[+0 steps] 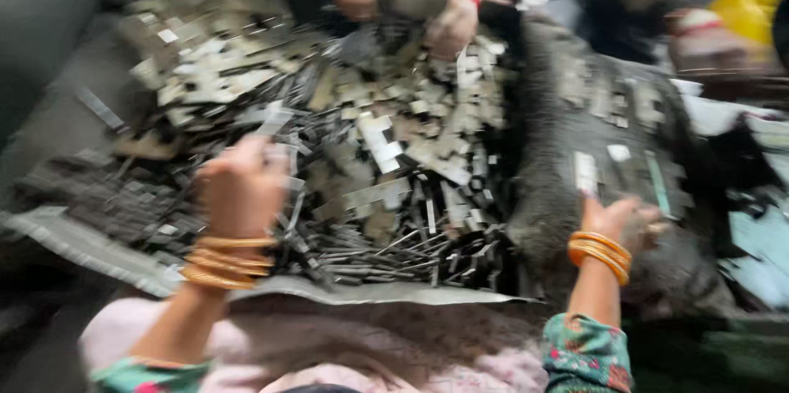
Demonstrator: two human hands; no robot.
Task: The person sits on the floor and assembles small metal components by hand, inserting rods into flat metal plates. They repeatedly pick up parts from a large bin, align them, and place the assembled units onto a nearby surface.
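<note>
We're mid-sort, as we judge it: picking through a big heap of small flat metal pieces [353, 138], pale stamped plates mixed w/ dark thin strips, spread over a grey sheet [74, 241] that runs across our lap. Frame is motion-blurred, so fine detail is lost. Our left hand [242, 187] is raised over the near-left part of the heap, fingers curled together in a loose fist, back of hand toward the camera; it may be pinching a piece or two, but we can't tell what, if anything, sits inside. Gold bangles [226, 261] stack on that wrist. Our right hand [616, 220] rests on the dark grey sack [559, 154] just right of the heap, where a few pale pieces lie scattered; fingers look bent, but blur hides whether they grip anything, so that one's a can't-tell too. Orange bangles [602, 253] on that wrist. Across the heap, another person's hands [450, 25], red bands at the wrists, dig into the far edge; those aren't ours. Next move, in our view, calls for a steadier look & a clean pinch on single plates, since strips & plates interlock and edges are prob. sharp: lift slow, don't drag the tangle along.
</note>
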